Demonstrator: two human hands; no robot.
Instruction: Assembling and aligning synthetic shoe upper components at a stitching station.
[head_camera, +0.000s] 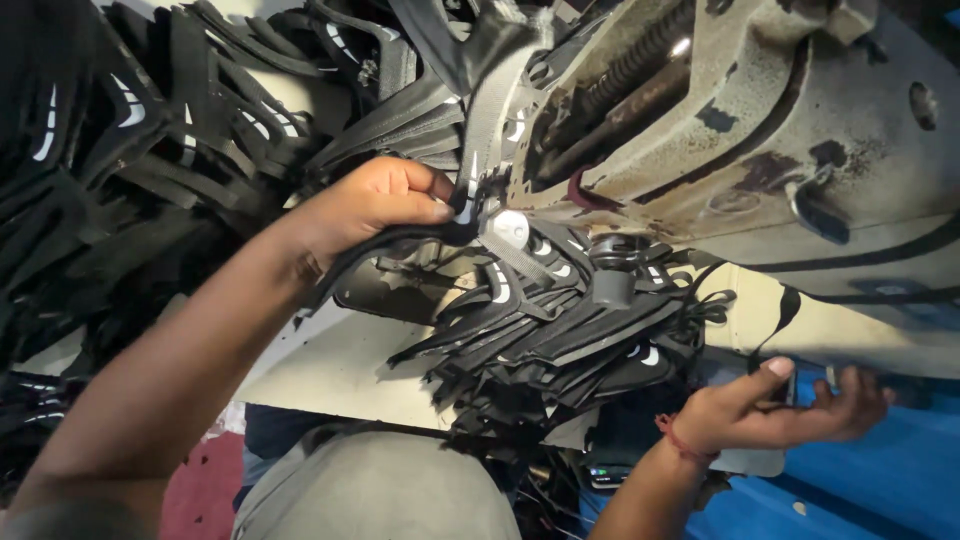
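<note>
My left hand (375, 205) pinches a black fabric piece (420, 238) with a white curved mark, holding it up against the needle area of a worn, grey sewing machine head (740, 130). A heap of similar black cut pieces (560, 340) lies on the machine table just below. My right hand (775, 410) sits at the lower right, palm up, fingers curled around a dark strip (790, 385) that runs up to the machine; a red thread band circles that wrist.
A large pile of black pieces with white marks (150, 130) fills the upper left. The pale machine table (340, 370) edge runs across the middle. Blue surface (880, 480) lies at lower right. Grey cloth over my lap (380, 490) is below.
</note>
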